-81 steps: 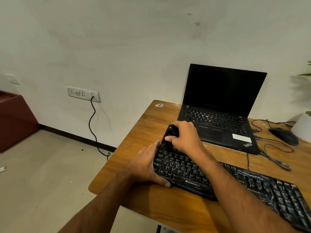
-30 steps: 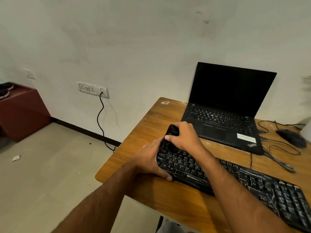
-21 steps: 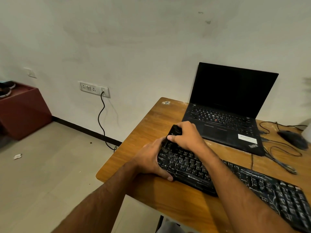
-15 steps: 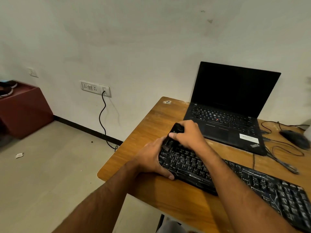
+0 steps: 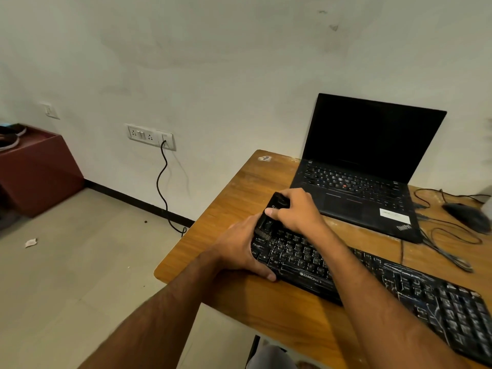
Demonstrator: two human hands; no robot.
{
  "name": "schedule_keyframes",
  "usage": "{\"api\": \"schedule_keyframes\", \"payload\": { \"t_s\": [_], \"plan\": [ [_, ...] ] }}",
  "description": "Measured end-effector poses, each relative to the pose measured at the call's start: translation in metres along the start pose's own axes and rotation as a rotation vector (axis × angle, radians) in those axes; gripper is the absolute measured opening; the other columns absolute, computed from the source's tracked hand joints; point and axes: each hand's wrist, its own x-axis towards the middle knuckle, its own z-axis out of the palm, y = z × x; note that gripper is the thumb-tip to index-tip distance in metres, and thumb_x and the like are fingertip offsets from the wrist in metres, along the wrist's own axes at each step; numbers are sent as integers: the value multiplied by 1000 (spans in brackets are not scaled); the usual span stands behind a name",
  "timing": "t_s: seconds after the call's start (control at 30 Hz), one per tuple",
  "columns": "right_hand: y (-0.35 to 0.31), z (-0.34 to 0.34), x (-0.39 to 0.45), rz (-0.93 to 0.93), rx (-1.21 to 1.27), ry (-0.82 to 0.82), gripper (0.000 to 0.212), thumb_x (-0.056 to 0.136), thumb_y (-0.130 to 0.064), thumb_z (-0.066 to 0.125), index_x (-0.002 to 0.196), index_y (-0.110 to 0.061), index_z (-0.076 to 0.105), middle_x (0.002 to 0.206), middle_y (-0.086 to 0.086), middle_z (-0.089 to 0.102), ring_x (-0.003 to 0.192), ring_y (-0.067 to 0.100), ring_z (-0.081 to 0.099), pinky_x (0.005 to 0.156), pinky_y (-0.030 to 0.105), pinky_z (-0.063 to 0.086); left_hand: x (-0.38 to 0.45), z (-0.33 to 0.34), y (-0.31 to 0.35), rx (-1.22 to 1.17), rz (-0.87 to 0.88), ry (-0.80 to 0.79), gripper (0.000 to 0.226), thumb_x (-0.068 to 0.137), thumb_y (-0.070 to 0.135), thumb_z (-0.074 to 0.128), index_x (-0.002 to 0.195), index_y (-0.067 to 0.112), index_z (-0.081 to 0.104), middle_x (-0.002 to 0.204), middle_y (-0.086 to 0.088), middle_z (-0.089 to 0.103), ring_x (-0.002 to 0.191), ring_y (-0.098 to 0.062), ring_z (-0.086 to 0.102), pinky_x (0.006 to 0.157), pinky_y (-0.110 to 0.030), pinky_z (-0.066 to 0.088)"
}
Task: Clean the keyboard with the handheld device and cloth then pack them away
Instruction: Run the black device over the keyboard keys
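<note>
Right hand (image 5: 296, 213) grip clamped on handheld device (image 5: 273, 214), brushing keyboard (image 5: 372, 275) corner; left hand (image 5: 239, 251) grips keyboard edge, steadying it.

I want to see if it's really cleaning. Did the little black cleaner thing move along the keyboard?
No. The handheld device sits at the keyboard's far-left corner, just as before, gripped by the right hand. Only the camera shifted.

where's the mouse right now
In the head view the mouse sits at the table's far right edge, just right of the open laptop.
</note>
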Motion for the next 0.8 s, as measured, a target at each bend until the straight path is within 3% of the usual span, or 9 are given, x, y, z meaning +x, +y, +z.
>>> {"api": "schedule_keyframes", "payload": {
  "t_s": [0.17, 0.3, 0.43, 0.57, 0.67, 0.8],
  "plan": [
    [-2, 1, -3, -11, 36, -3, 17, 81, -25, 83, 92, -16, 74, 91, 2, 72, 87, 17, 69, 77, 34, 56, -1, 0, 1, 14, 6, 9, 126, 47, 63, 99, 150, 36, 32, 141, 20, 50, 126, -2, 46, 113, -30, 36],
    [-3, 3, -7, -36, -30, -60, 15, 81, -26, 82, 84, -18, 69, 88, 2, 70, 83, 17, 67, 64, 28, 48, -1, -1, 2, 21, 8, 2, 125, 43, 68, 96, 146, 37, 34, 137, 21, 51, 125, -3, 49, 115, -38, 41],
    [-1, 3, -8, -35, -22, 46, 18, 79, -28, 83, 91, -19, 73, 88, 0, 71, 86, 18, 67, 73, 32, 54, 0, 0, 0, 15, -5, -17, 128, 41, 74, 93, 148, 39, 33, 138, 21, 51, 127, -6, 48, 116, -42, 41],
    [-1, 3, -11, -20, 2, -59, 17, 80, -27, 83, 88, -16, 72, 86, 3, 71, 82, 19, 69, 65, 30, 51, 0, -1, 1, -2, 2, -7, 123, 42, 70, 96, 145, 39, 36, 135, 23, 53, 124, -2, 50, 113, -39, 43],
    [-2, 8, -14, -26, -9, 17, 17, 80, -28, 82, 89, -17, 72, 87, 3, 71, 83, 19, 69, 70, 33, 56, -1, -1, 0, -30, -4, -4, 123, 42, 68, 96, 146, 38, 37, 134, 23, 55, 124, -2, 52, 114, -41, 44],
    [-2, 9, -15, 5, 37, -12, 18, 81, -27, 82, 91, -15, 73, 87, 2, 71, 82, 17, 68, 62, 28, 48, -1, -1, 0, -47, 7, -2, 121, 42, 68, 97, 144, 39, 38, 134, 24, 55, 124, -1, 53, 113, -41, 44]
  ]
}}
